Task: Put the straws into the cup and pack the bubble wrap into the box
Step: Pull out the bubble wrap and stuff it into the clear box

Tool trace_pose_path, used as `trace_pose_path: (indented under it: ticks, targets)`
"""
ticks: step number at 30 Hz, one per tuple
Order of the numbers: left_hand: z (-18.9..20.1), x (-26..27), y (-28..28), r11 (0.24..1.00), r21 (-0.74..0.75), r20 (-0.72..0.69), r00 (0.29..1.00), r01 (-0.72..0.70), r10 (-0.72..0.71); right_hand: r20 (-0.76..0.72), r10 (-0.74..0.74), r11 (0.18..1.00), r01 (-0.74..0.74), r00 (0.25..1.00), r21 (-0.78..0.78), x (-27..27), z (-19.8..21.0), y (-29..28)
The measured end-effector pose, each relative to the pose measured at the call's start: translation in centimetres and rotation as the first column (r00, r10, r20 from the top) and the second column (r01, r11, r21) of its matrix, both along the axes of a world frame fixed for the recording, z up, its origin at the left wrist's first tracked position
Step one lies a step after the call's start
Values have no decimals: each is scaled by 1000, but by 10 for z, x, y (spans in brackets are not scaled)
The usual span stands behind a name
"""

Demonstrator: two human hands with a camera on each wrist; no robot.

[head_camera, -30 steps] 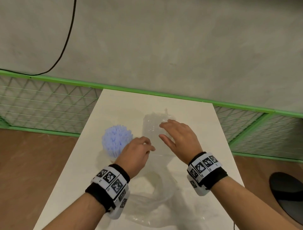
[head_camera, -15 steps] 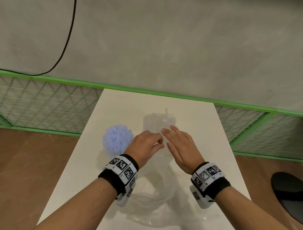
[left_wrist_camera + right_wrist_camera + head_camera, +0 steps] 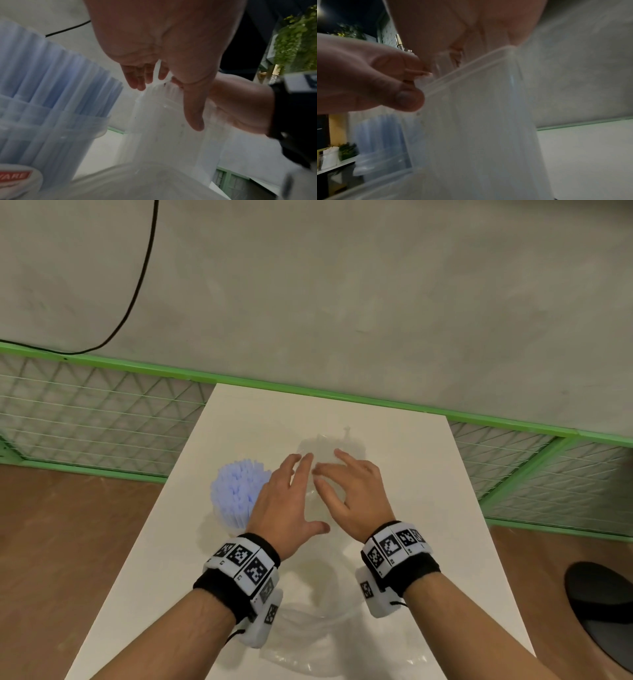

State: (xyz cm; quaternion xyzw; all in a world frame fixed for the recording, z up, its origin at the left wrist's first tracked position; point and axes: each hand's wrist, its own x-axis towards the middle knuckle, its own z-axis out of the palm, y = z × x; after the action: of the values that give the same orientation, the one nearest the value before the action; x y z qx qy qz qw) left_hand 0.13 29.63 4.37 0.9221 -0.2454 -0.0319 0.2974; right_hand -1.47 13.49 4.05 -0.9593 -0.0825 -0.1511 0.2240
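Both hands sit over the clear plastic box [image 3: 330,474] in the middle of the head view, on the white table [image 3: 164,577]. The left hand [image 3: 287,501] lies palm down with its fingers straight and spread, the fingertips reaching over the box's top and the thumb stuck out toward the centre of the frame. In the left wrist view those fingers [image 3: 137,77] hang straight above the box rim, holding nothing. The right hand [image 3: 352,491] is just beside it, fingers loosely spread and bent down onto the box top. From the right wrist view the right hand's fingers [image 3: 455,54] press down inside the rim of the box [image 3: 479,108], on something clear and crinkled there — likely the bubble wrap, though it is too see-through to make out well. The left hand's thumb [image 3: 406,100] shows at the left of that frame, touching the box's rim.

The straws [image 3: 236,487] — pale blue, a thick bunch — stand upright in the cup [image 3: 60,135] at the left of the head view, just beside the left hand. In the lower left corner of the left wrist view a red and white label [image 3: 15,177] on the cup reads "WARE"; its start is cut off by the frame edge.

Clear plastic film [image 3: 325,642] lies crumpled on the table at the bottom of the head view, between the two forearms. Each wrist wears a black band with black-and-white square code tags [image 3: 246,559].
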Motion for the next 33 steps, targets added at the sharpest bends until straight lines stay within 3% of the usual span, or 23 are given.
trace_pose_path:
  ticks: [2,5,8,11,15,18,20,23,26,28,30,33]
  targets:
    - [-1,3,0,1000,1,-41,999,-14,15,111,29,993,-42,993,113,-4,-2,-3]
    - [-3,3,-1,999,40,-77,997,31,-28,117,-36,983,14,993,185,-1,0,-5]
    - [-4,2,-2,998,32,-44,998,47,-46,-52,-117,992,119,992,44,5,4,-4]
    - [-1,3,0,1000,-23,-1,1000,3,-3,-176,-43,999,38,983,-35,7,3,-4]
    - [5,10,1,998,-44,-9,999,44,-44,-36,5,966,5,999,260,6,9,-13]
    - [9,19,-2,979,-174,-143,981,105,-130,67,-133,968,115,989,223,11,12,-22]
    - [9,24,-7,979,-194,-169,981,60,-94,-95,-221,964,232,971,133,16,13,-23]
    - [7,29,-16,996,-89,-196,979,33,-50,-319,-143,981,178,937,82,20,8,-25]
    - [8,34,-17,997,-63,-272,961,35,-51,-255,-18,971,77,967,224,19,8,-33]
    - [10,36,-17,997,-56,-265,963,46,-59,-219,-36,952,100,975,288,17,11,-37]
    - [13,37,-16,998,-45,-256,965,51,-61,-208,-56,953,115,976,281,13,16,-40]
    - [16,42,-16,994,-109,-240,970,3,-29,-321,33,976,39,946,213,7,23,-40]
